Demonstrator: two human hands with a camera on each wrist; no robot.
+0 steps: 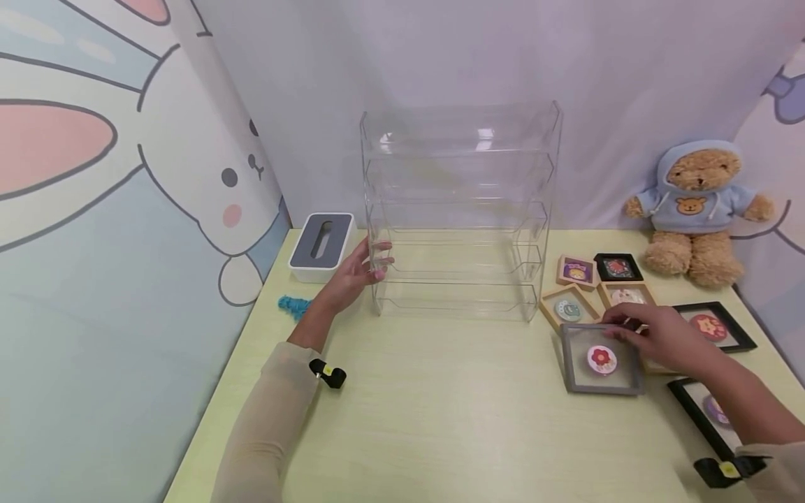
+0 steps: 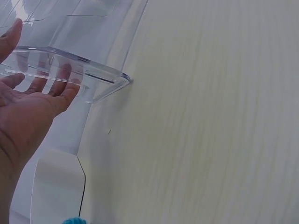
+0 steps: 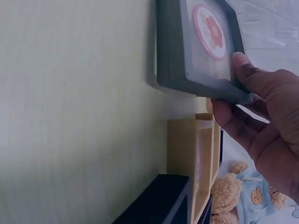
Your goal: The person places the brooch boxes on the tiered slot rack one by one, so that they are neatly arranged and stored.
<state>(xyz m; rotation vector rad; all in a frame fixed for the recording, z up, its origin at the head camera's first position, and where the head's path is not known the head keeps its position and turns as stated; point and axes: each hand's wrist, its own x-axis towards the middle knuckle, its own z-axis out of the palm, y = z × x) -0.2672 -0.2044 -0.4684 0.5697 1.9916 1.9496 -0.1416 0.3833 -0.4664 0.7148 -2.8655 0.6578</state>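
A clear acrylic tiered rack (image 1: 453,276) stands upright at the back of the table. My left hand (image 1: 353,278) touches its left side, fingers spread; in the left wrist view the left hand (image 2: 35,102) has its fingers behind the clear edge and the thumb apart. My right hand (image 1: 669,339) pinches the corner of a grey square frame (image 1: 575,377) holding a round badge with a red flower (image 1: 602,360). In the right wrist view the thumb lies on the frame's front and fingers beneath it. The grey frame is tilted, partly above the other frames.
Several wooden and black frames, among them a wooden one (image 1: 550,307) and a black one (image 1: 748,340), lie at the right. A teddy bear (image 1: 698,209) sits behind them. At the left are a white box (image 1: 308,274) with a grey top and a blue crinkled item (image 1: 293,305).
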